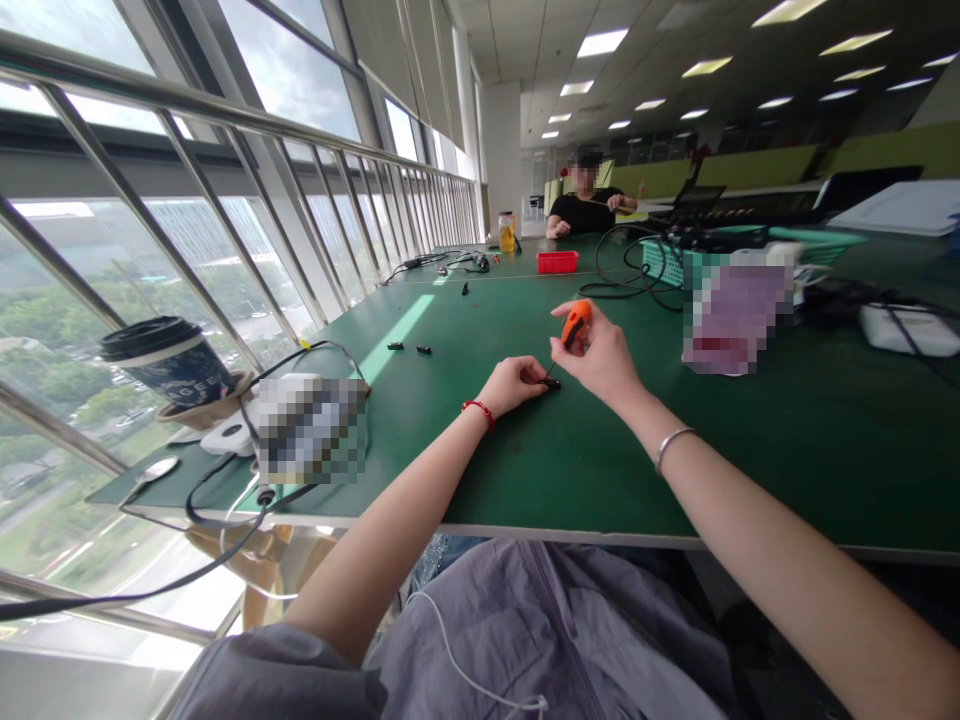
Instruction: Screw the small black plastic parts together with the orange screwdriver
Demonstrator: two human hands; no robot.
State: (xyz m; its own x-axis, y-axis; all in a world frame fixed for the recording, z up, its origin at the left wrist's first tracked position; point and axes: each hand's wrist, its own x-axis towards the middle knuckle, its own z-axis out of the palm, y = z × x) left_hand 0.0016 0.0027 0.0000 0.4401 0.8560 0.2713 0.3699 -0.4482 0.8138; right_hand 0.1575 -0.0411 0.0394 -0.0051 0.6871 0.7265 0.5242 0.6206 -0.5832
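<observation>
Gripping one screwdriver (576, 322), right hand (600, 360); one black part (553, 383), left hand (514, 385).

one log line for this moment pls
left hand: pinches small black part on green table | right hand: holds orange screwdriver, tip at part

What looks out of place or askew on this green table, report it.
The lidded coffee cup leans sideways near the table's left edge. Two small black parts lie loose farther up the table. Nothing looks spilled or broken.
</observation>
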